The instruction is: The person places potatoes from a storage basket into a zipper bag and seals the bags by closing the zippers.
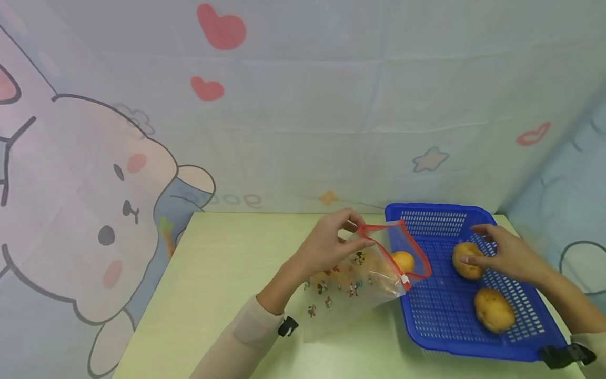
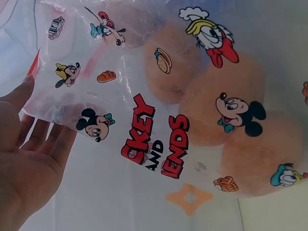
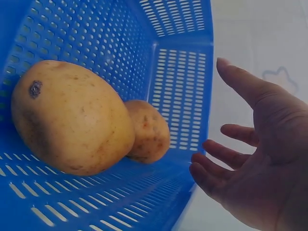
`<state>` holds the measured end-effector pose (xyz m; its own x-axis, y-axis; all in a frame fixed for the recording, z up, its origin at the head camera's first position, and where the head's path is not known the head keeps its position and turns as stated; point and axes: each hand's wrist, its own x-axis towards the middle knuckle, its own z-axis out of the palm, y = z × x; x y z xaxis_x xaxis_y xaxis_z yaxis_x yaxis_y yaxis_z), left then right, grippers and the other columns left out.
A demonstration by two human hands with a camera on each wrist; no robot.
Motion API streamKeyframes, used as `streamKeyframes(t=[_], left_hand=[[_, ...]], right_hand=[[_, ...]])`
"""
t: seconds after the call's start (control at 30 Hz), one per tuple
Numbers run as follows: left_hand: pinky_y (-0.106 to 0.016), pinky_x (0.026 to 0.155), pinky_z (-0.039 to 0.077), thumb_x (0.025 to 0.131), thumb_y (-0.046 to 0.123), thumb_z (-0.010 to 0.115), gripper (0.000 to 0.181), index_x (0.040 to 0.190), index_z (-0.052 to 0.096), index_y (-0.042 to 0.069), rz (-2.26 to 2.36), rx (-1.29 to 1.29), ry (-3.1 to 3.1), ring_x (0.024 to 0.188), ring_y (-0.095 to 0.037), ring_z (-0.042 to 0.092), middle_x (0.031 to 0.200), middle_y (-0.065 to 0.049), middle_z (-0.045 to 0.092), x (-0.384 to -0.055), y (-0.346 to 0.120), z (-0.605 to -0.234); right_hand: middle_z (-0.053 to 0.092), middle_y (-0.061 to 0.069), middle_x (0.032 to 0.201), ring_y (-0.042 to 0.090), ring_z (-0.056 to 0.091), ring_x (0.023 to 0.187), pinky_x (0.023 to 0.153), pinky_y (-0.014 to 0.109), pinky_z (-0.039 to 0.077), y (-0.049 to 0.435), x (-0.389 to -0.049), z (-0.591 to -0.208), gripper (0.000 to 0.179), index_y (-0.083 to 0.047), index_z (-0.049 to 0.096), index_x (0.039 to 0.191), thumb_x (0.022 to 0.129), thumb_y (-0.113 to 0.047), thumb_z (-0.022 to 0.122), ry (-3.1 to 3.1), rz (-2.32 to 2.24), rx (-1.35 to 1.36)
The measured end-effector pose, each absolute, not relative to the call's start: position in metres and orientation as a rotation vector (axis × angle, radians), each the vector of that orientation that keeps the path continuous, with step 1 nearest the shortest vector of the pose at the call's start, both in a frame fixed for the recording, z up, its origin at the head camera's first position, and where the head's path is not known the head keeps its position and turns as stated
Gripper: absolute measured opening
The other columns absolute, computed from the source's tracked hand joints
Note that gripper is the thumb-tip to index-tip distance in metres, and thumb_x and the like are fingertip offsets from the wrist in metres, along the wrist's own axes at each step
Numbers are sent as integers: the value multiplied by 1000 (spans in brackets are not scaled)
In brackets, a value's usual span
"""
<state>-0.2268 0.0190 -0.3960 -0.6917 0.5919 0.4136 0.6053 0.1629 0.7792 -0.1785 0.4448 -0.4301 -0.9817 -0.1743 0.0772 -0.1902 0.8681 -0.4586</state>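
Note:
My left hand (image 1: 333, 239) pinches the rim of a clear zip bag (image 1: 350, 287) between thumb and fingers. The bag has red edging, a white slider and cartoon prints, and its mouth gapes toward the basket. Several potatoes show through the plastic in the left wrist view, and one potato (image 1: 403, 261) sits near the mouth. Over the blue basket (image 1: 437, 345), my right hand (image 1: 513, 256) has its fingers spread with nothing in them. Its thumb overlaps the farther potato (image 1: 466, 258) in the head view; the right wrist view shows the hand apart from both potatoes. The nearer potato (image 1: 494, 310) lies by the basket's right side.
The pale yellow table (image 1: 203, 295) carries the bag and the basket. Behind it hangs a cloth backdrop (image 1: 303, 131) with a cartoon animal, hearts and a star. A thin dark cable (image 1: 568, 247) loops at the right.

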Motion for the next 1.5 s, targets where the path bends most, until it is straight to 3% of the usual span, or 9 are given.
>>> streamKeyframes(t=[0.33, 0.6, 0.93, 1.07, 1.17, 1.37, 1.5], left_hand=[[-24, 68, 63, 96, 19, 83, 25, 111, 64, 12, -1604, -1232, -2385, 106, -16, 73, 106, 0, 70, -226, 18, -393], [-24, 71, 63, 96, 18, 82, 26, 111, 64, 9, -1614, -1248, -2388, 105, -16, 72, 106, -1, 69, -226, 19, -393], [-24, 71, 63, 96, 18, 83, 25, 110, 64, 11, -1616, -1255, -2388, 104, -15, 73, 106, -1, 69, -227, 19, -394], [-24, 71, 63, 96, 19, 83, 26, 111, 64, 9, -1626, -1267, -2384, 104, -15, 73, 107, -1, 69, -228, 20, -398], [-24, 72, 63, 96, 19, 83, 27, 111, 64, 9, -1638, -1270, -2381, 104, -13, 72, 108, -1, 69, -227, 20, -400], [-23, 72, 63, 95, 20, 83, 26, 111, 64, 12, -1635, -1256, -2387, 104, -11, 72, 108, 0, 69, -224, 18, -398], [-23, 74, 63, 95, 20, 83, 27, 111, 64, 11, -1628, -1249, -2392, 105, -11, 72, 107, 1, 69, -223, 17, -398]], right_hand=[[54, 40, 138, 58, 52, 122, 94, 73, 48, 446, -187, -437, 83, 15, 46, 145, 92, -35, 85, -3060, 795, 313], [37, 44, 153, 66, 37, 136, 101, 83, 37, 441, -186, -437, 96, 12, 35, 155, 92, -40, 83, -3169, 805, 394], [49, 46, 142, 69, 40, 133, 103, 81, 38, 442, -207, -440, 88, 15, 46, 146, 89, -38, 86, -3159, 628, 438], [58, 44, 132, 68, 49, 126, 98, 77, 45, 445, -215, -448, 79, 18, 50, 139, 88, -31, 87, -3191, 524, 454], [64, 39, 122, 59, 59, 114, 92, 69, 51, 447, -215, -452, 74, 18, 55, 132, 85, -27, 89, -3207, 448, 460], [69, 28, 108, 47, 65, 101, 87, 64, 54, 450, -215, -456, 60, 10, 65, 114, 77, -27, 94, -3207, 371, 503], [69, 19, 105, 38, 65, 97, 84, 59, 55, 447, -214, -454, 60, 7, 67, 114, 80, -33, 93, -3164, 399, 538]])
